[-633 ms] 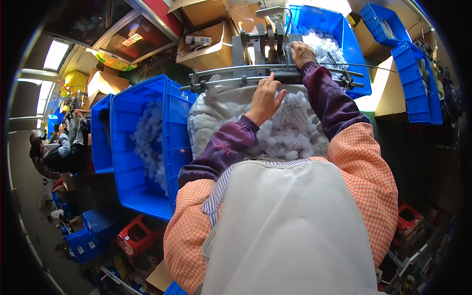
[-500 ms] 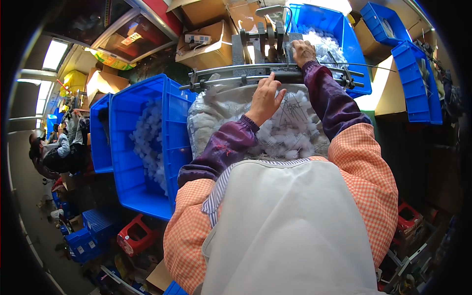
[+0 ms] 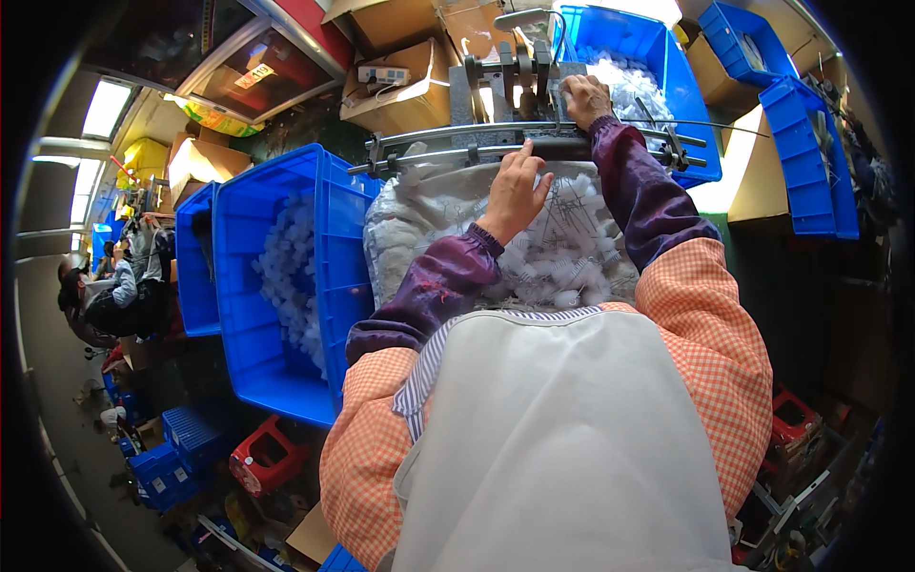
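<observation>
My left hand [image 3: 516, 194] has its fingers stretched out, their tips at the dark front bar [image 3: 558, 150] of a metal fixture [image 3: 462, 100]. Farther off and to the right, my right hand [image 3: 586, 101] rests at the right block of this fixture with bent fingers; whatever they grip is hidden beneath them. Below my hands spreads a pale cloth [image 3: 396, 224]. On it lie many small translucent white plastic pieces [image 3: 562, 272] and thin metal pins [image 3: 569, 212], partly covered by my left hand.
At the left stands a deep blue bin [image 3: 272, 367] of white pieces; another blue bin [image 3: 688, 105] is behind my right hand. Cardboard boxes [image 3: 405, 105] sit at the back, a blue tray [image 3: 796, 162] at the right. A person [image 3: 119, 291] sits far left.
My right hand has shifted very slightly left on the fixture. My left hand stays in nearly the same place at the bar.
</observation>
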Tool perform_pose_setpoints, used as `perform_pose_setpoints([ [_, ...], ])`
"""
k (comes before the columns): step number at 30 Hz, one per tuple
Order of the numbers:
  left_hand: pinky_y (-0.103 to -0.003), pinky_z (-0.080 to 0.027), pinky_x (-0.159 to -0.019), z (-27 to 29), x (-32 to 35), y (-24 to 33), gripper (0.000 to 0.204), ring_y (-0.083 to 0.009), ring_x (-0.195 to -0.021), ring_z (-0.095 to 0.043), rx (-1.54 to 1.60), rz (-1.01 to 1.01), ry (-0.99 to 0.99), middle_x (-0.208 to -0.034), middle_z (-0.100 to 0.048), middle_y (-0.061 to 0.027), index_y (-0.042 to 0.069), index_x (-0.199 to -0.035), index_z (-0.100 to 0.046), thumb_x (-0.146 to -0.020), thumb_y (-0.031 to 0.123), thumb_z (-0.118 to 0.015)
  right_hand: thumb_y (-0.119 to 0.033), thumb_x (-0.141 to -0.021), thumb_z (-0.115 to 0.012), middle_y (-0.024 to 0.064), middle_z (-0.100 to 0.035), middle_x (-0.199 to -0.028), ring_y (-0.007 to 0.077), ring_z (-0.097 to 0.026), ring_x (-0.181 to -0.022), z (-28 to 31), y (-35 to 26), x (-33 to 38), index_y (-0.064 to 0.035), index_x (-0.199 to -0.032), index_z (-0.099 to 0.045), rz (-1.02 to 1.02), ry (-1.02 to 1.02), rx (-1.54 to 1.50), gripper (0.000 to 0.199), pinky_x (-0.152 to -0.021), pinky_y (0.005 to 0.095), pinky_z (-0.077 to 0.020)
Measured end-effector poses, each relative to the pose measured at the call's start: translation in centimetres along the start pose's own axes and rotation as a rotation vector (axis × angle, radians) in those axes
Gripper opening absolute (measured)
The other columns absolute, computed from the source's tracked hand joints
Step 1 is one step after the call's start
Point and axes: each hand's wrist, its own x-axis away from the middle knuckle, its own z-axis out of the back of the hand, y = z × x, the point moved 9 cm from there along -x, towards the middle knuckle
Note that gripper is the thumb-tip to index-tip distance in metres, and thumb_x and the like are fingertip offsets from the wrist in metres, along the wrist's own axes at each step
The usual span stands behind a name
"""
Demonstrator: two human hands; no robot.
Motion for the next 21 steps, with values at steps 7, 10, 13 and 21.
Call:
perform_pose_setpoints([
  [7,-0.037,-0.04,-0.089,0.04,-0.05,0.03,0.019,-0.0346,-0.103,-0.051,0.02,0.006,-0.002,-0.122,-0.048,-0.0262,0.001,-0.09,-0.058,-0.078,0.016,-0.061,-0.018,-0.079,-0.057,0.0055,-0.06,-0.094,0.0252,-0.052,-0.097,0.52,0.0,0.08,-0.0125,-0.089,-0.059,-0.023,0.021,0.102,0.012,-0.083,0.0393,-0.0375],
  [10,-0.037,-0.04,-0.089,0.11,-0.04,0.06,0.019,-0.0343,-0.102,-0.051,0.024,0.005,0.004,-0.122,-0.048,-0.0262,0.001,-0.089,-0.058,-0.078,0.015,-0.061,-0.014,-0.078,-0.056,0.0039,-0.06,-0.093,0.0237,-0.051,-0.097,0.16,-0.51,-0.14,-0.0144,-0.091,-0.059,0.044,0.012,0.096,0.013,-0.083,0.0379,-0.0377],
  [13,-0.037,-0.04,-0.089,0.05,-0.01,-0.01,0.019,-0.0344,-0.103,-0.051,0.025,0.012,0.003,-0.122,-0.048,-0.0262,0.001,-0.089,-0.058,-0.077,0.015,-0.061,-0.015,-0.079,-0.057,0.004,-0.06,-0.094,0.0237,-0.051,-0.098,0.31,-0.34,-0.08,-0.014,-0.091,-0.06,0.033,0.028,0.019,0.013,-0.084,0.0373,-0.038],
  [21,-0.037,-0.04,-0.089,-0.01,0.06,0.19,0.019,-0.0344,-0.103,-0.051,0.003,0.0,0.008,-0.122,-0.048,-0.0261,0.002,-0.089,-0.058,-0.077,0.015,-0.062,-0.022,-0.081,-0.057,0.0035,-0.062,-0.095,0.0239,-0.053,-0.098,-0.27,0.27,-0.45,-0.0141,-0.09,-0.062,-0.005,0.031,-0.096,0.013,-0.086,0.0382,-0.0355],
])
